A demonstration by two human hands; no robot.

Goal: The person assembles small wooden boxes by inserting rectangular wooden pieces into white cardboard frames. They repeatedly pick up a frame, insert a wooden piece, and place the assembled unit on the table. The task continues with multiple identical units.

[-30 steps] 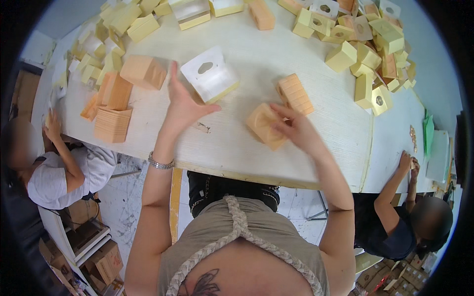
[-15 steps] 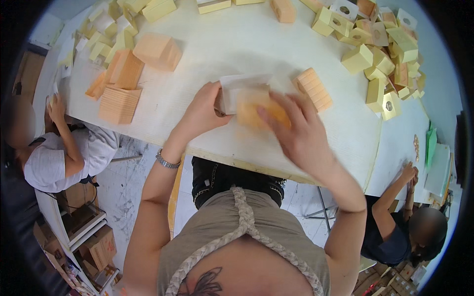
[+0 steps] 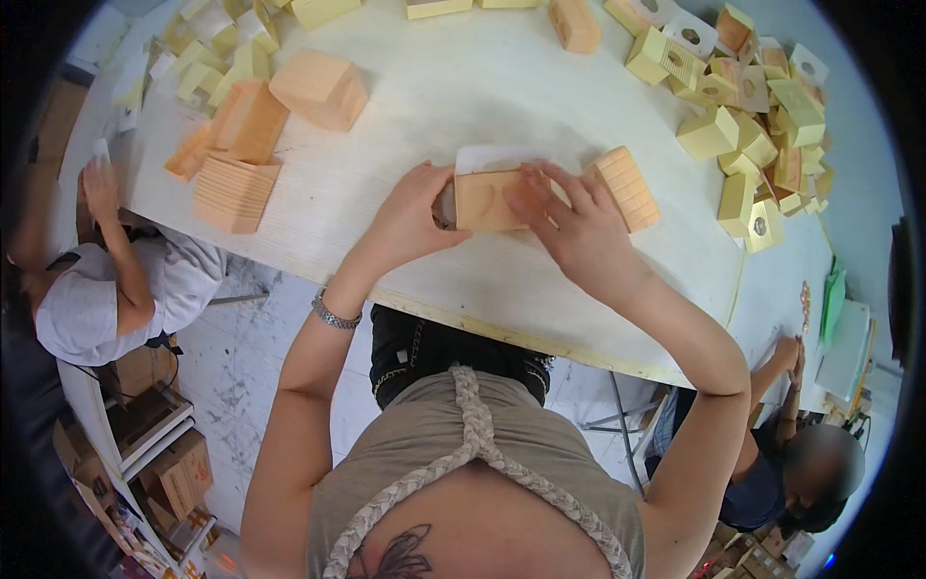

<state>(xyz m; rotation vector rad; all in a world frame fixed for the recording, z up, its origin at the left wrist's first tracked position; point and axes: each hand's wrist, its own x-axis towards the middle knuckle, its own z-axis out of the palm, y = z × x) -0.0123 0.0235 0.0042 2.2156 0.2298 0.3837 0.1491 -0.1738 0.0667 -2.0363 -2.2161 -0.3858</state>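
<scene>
My left hand [image 3: 413,214] is closed around the left end of a small tan box [image 3: 475,201] with a pale wood-like face. A white flap [image 3: 502,156] stands up along the box's far edge. Over the right end of the box reaches my right hand [image 3: 579,207], its fingers spread and touching the tan face, slightly blurred. A faint round mark shows on that face, partly behind the fingertips. Just beyond my right hand lies a grooved orange block-like box [image 3: 627,188].
Left on the table are a large peach box [image 3: 319,89], a ribbed box [image 3: 234,195] and an open tan one [image 3: 248,121]. Yellow boxes [image 3: 709,133] are heaped at the far right, more [image 3: 217,72] at far left. People sit at both sides, their hands at the table.
The blurred yellow-orange piece in my right hand has come to the box, where a tan face now shows. My right fingers rest on it. The view has shifted slightly.
</scene>
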